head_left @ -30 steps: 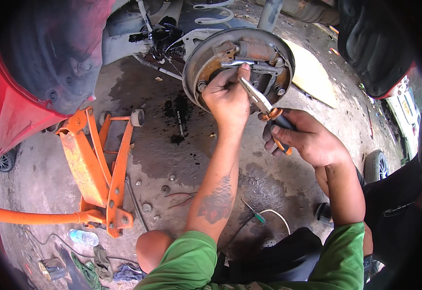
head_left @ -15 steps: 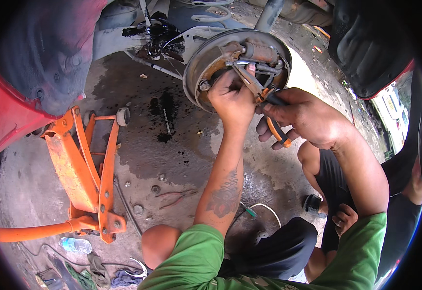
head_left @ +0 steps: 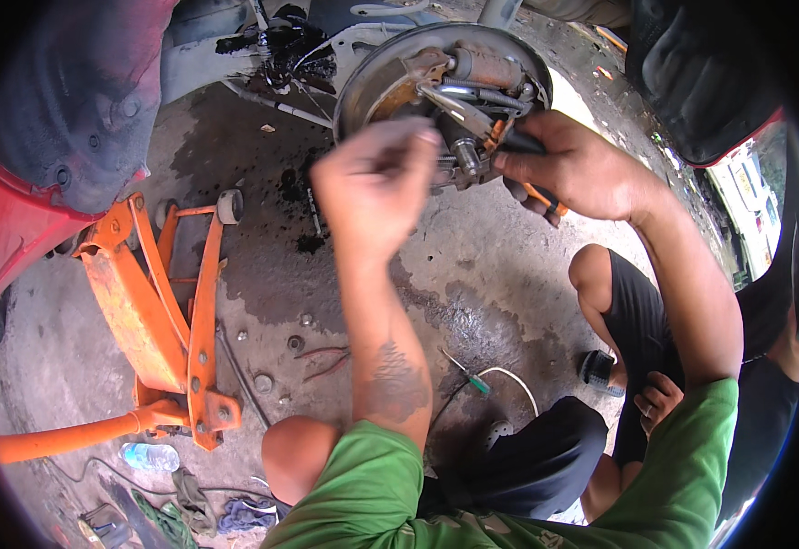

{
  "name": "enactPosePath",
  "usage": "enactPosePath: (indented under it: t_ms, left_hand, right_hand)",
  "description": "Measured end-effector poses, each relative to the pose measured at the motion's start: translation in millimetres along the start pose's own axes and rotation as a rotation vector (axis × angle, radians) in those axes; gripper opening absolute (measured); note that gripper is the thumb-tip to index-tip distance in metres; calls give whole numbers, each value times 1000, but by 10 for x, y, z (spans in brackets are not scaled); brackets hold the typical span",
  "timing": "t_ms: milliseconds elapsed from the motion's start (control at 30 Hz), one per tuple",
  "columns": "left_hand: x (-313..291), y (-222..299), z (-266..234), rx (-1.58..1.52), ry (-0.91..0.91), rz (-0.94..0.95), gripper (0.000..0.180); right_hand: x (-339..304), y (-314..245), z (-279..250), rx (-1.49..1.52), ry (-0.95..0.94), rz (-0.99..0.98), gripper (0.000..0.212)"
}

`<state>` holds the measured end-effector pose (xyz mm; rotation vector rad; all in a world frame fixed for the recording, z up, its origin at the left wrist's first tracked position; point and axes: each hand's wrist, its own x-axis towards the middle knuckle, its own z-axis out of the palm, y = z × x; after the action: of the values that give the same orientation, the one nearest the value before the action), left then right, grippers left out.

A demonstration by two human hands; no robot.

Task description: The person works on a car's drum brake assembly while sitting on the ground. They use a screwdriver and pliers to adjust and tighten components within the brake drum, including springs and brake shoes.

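My right hand (head_left: 578,166) is closed round the orange and black handles of long-nose pliers (head_left: 465,113). Their jaws reach up and left to the brake parts inside the round drum-brake backing plate (head_left: 359,84). A rusty brake shoe (head_left: 401,91) sits at the plate's left side, and a cylindrical part (head_left: 491,69) lies across its upper right. Below the pliers the hub spindle (head_left: 465,156) sticks out. My left hand (head_left: 376,183) is just left of the spindle, over the plate's lower left edge. Motion smears its fingers, and no object shows in it.
An orange floor jack (head_left: 134,311) stands at the left, near a water bottle (head_left: 150,456). Red-handled pliers (head_left: 328,361) and a long bar (head_left: 242,375) lie on the concrete. A crouching person's knee (head_left: 591,274) is at the right. Black liners (head_left: 61,101) hang above.
My left hand has pulled away from the brake parts, down and to the left. My right hand has moved slightly up and right, still gripping the pliers. The view has shifted slightly.
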<state>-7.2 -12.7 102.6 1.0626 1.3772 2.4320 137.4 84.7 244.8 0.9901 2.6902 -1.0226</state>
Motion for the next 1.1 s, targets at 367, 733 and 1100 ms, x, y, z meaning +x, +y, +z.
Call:
enactPosePath:
  t_ms: [367, 733, 1100]
  left_hand:
    - [654, -451, -51, 75, 187, 223, 41]
    - [681, -436, -59, 37, 207, 233, 41]
    - [-122, -180, 221, 242, 319, 163, 21]
  right_hand:
    - [52, -16, -107, -89, -67, -36, 38]
    - [123, 19, -97, 197, -165, 2, 33]
    - [-20, -36, -144, -34, -180, -28, 30]
